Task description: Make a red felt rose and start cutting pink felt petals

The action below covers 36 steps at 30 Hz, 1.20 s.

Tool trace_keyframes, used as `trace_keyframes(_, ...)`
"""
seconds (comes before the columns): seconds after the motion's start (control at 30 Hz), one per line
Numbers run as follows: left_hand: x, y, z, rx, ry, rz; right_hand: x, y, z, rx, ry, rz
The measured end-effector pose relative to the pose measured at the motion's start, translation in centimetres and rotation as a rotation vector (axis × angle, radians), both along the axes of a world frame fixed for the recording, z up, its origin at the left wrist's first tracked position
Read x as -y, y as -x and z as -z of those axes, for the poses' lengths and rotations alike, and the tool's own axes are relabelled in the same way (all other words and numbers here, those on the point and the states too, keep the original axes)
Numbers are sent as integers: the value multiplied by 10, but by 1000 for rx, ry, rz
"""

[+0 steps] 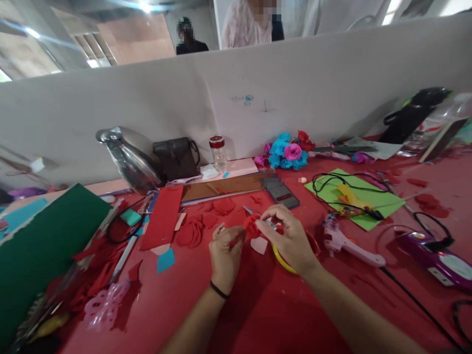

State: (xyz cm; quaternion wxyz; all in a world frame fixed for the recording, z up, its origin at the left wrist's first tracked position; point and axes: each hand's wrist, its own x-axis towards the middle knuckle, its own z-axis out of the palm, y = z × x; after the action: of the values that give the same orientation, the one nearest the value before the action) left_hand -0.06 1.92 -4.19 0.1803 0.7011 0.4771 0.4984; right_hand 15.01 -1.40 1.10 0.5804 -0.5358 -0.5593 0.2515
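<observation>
Head view, centre of frame: left hand point(224, 251) and right hand point(289, 236) both pinch one small red petal piece point(251, 225) just above the counter point(280, 314). The piece could slip, I judge, and get lost among the loose red scraps point(191, 231) on the red surface. The metal tip point(248, 210) beside the fingers could also nick them. Counted: two hands, one held piece, one glue gun point(350, 247) at right, one phone point(282, 192), one jar point(219, 152).
</observation>
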Motion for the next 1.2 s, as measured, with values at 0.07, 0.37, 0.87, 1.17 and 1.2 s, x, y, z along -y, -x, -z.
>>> trace_keyframes(0.07,1,0,0,-22,-4,-6,-1,-3,0,-45,40,-16)
trace_keyframes(0.37,0,3,2,-56,-56,-20,2,-4,-2,-59,77,-52)
trace_keyframes(0.87,1,3,2,-77,-80,-18,-3,1,9,-392,321,-204)
trace_keyframes(1.17,1,4,2,6,-81,-46,1,-8,-6,-241,228,16)
trace_keyframes(1.2,1,4,2,17,-57,-51,1,-12,-9,-216,232,46)
